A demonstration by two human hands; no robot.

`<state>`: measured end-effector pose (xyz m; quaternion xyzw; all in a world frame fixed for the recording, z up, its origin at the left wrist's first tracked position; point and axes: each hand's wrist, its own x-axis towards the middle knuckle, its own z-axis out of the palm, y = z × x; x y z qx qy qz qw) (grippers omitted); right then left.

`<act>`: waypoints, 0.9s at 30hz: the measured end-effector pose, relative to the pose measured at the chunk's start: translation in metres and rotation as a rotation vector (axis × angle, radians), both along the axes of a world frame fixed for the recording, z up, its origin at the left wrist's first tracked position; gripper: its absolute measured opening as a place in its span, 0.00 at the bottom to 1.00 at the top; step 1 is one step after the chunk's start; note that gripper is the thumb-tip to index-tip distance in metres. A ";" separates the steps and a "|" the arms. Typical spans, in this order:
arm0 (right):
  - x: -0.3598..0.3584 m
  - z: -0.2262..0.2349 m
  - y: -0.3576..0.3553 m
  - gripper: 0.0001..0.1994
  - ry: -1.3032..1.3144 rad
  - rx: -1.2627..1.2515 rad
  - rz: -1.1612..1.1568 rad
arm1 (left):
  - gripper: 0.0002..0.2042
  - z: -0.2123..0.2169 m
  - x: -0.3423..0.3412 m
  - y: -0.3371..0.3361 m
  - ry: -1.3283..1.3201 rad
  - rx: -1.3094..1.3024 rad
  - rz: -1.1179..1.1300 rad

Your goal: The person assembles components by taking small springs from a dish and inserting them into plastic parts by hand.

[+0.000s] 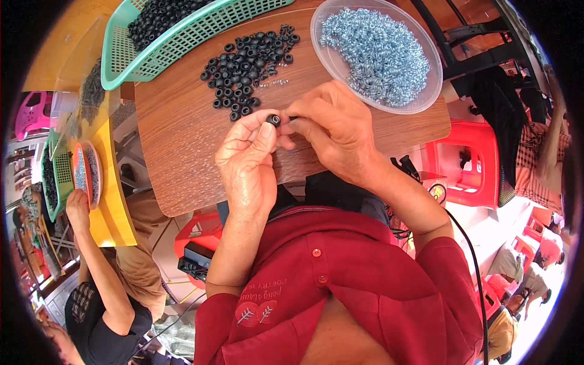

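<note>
My left hand (246,164) pinches a small black rubber ring (274,119) between thumb and fingertips, above the near part of the brown wooden table (176,152). My right hand (331,131) meets it from the right, fingertips closed on the same ring; whether a small metal piece sits in them I cannot tell. A loose pile of black rubber rings (246,67) lies on the table just beyond my hands. A clear plastic dish (426,91) full of small shiny metal rings (374,55) stands at the far right.
A green plastic basket (121,61) holding more black rings sits at the far left. Another person (103,286) works at a yellow table (115,213) to my left. Red plastic stools (471,161) stand to the right, with people sitting beyond them.
</note>
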<state>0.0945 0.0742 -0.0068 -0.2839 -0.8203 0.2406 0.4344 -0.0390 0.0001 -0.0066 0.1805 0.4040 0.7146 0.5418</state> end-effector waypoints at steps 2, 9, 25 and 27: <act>0.003 0.000 -0.001 0.11 0.043 -0.045 0.014 | 0.08 0.000 0.003 0.002 -0.024 -0.012 -0.005; 0.002 0.016 -0.013 0.07 0.394 -0.684 0.082 | 0.08 -0.008 0.009 0.001 -0.037 -0.008 -0.071; 0.014 0.017 -0.012 0.03 0.578 -0.965 0.172 | 0.09 -0.005 0.017 0.002 -0.001 -0.004 -0.087; 0.016 0.017 -0.011 0.03 0.575 -0.969 0.171 | 0.09 -0.006 0.017 0.003 0.039 -0.004 -0.096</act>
